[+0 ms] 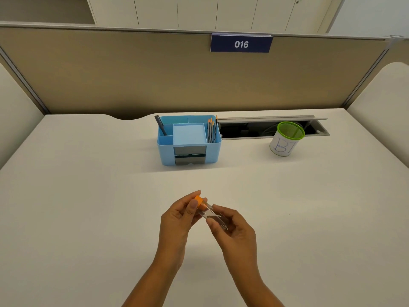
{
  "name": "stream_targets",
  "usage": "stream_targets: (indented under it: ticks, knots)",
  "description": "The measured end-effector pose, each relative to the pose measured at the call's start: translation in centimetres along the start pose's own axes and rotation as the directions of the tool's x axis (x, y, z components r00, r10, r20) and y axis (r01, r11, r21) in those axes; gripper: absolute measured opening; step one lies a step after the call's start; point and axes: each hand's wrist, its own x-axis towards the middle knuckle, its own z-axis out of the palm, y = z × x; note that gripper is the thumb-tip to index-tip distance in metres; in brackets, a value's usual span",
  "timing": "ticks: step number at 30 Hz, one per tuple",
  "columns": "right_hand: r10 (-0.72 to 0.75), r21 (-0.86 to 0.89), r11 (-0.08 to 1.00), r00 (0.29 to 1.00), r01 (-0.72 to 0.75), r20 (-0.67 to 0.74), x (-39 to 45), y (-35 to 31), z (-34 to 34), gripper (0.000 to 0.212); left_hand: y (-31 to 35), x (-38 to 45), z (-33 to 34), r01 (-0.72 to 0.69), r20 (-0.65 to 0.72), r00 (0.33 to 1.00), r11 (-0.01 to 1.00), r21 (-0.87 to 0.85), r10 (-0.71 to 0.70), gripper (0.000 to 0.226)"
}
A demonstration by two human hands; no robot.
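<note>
A small clear tube (210, 212) with an orange cap (199, 200) is held above the white desk (88, 196), tilted with the cap end up and to the left. My left hand (181, 216) pinches the orange cap between thumb and fingers. My right hand (232, 227) grips the clear body of the tube near its lower end. Something thin and dark lies inside the tube.
A light blue desk organizer (189, 140) holds a dark pen (161, 125) and several pencils (212, 129). A green mesh cup (286, 138) with a white label stands at the right, before an open cable tray (272, 127). A partition carries a "016" sign (241, 43).
</note>
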Motion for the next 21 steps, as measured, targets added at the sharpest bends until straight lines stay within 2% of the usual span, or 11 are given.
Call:
stream_targets:
  ticks: [3,6,9,11,16,19,21]
  knots:
    - [0.159,0.151,0.975,0.987,-0.161,0.030,0.1,-0.7,-0.1,0.021,0.5,0.0,0.2,-0.018,0.047,0.999,1.000,0.003,0.018,0.032]
    - [0.282,0.302,0.906,0.955,-0.297,0.093,0.0,-1.1,0.1,0.034,0.8,0.0,0.2,-0.023,0.088,0.996,1.000,-0.013,0.025,0.031]
    - [0.356,0.362,0.852,0.925,-0.379,0.130,0.1,-1.8,0.3,0.026,1.1,-0.1,0.3,-0.029,0.119,0.992,1.000,-0.006,0.030,0.031]
    - [0.425,0.404,0.798,0.893,-0.446,0.147,0.2,-2.0,0.4,0.029,1.3,-0.1,0.3,-0.034,0.142,0.989,0.999,-0.002,0.033,0.030]
    - [0.579,0.487,0.608,0.770,-0.627,0.267,0.1,-2.3,0.2,0.043,1.9,-0.3,0.3,-0.022,0.224,0.974,0.999,0.023,0.017,0.034]
    - [0.627,0.530,0.427,0.662,-0.732,0.409,-0.4,-2.3,0.2,0.044,2.3,-0.3,0.3,0.038,0.301,0.953,0.999,-0.003,-0.036,0.022]
    - [0.626,0.548,0.315,0.603,-0.775,0.493,-0.6,-2.5,0.4,0.042,2.6,-0.4,0.4,0.067,0.354,0.933,0.998,-0.011,-0.059,0.024]
